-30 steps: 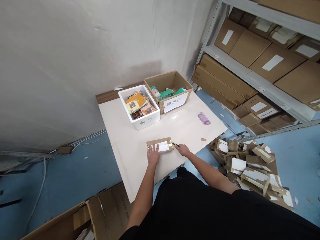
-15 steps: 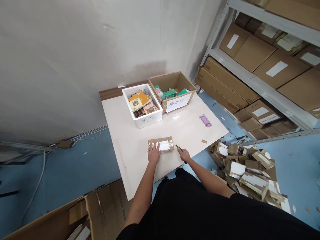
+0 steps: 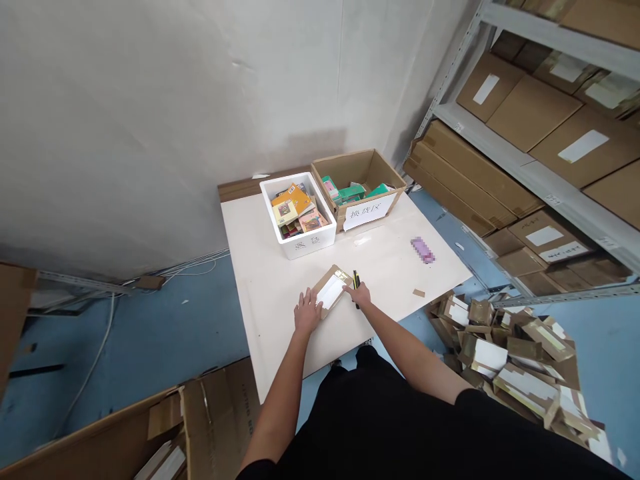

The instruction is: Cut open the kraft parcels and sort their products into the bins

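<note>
A small flat cardboard parcel with a white label and shiny tape lies on the white table, turned at an angle. My left hand rests on its near left corner with fingers spread flat. Closed round a black and yellow utility knife, my right hand touches the parcel's right edge. The knife's tip points away from me beside the parcel.
A white foam bin of books and an open cardboard box with a paper label stand at the table's back. A pink item lies to the right. Opened parcels pile on the floor; shelves of cartons stand right.
The parcel has been turned from lying crosswise to a slant. My right hand with the knife moved in from the right to the parcel's edge. The view shifted rightward.
</note>
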{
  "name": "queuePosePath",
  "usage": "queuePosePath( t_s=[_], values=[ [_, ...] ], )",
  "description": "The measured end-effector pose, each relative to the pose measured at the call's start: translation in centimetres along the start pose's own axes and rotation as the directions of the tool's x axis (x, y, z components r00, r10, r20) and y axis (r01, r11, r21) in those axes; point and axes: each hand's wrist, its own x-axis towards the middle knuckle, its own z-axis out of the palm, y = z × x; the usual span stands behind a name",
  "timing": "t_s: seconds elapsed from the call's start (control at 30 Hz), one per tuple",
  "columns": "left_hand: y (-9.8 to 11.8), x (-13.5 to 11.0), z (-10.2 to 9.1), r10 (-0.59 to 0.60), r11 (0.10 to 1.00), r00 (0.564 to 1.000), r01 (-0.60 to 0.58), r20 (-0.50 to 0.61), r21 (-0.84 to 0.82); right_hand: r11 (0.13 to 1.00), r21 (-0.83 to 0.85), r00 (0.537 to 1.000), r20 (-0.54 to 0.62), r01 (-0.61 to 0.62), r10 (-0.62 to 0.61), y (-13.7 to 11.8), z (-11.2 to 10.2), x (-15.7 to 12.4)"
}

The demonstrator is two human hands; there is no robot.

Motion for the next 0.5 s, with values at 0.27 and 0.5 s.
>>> queuePosePath(
  t_s=[0.27, 0.5],
  values=[
    [1.6, -5.1, 2.7, 0.105, 0.994, 0.988, -0.102, 0.116, -0.038, 0.973, -0.174, 0.986, -0.048, 0.149, -0.159, -5.1, 0.3, 0.7],
    [1.4, -0.9, 2.0, 0.349, 0.936, 0.937, -0.350, 0.033, 0.031, 0.967, -0.239, 0.988, -0.097, 0.091, -0.117, 2.3, -1.9, -2.4]
  ],
)
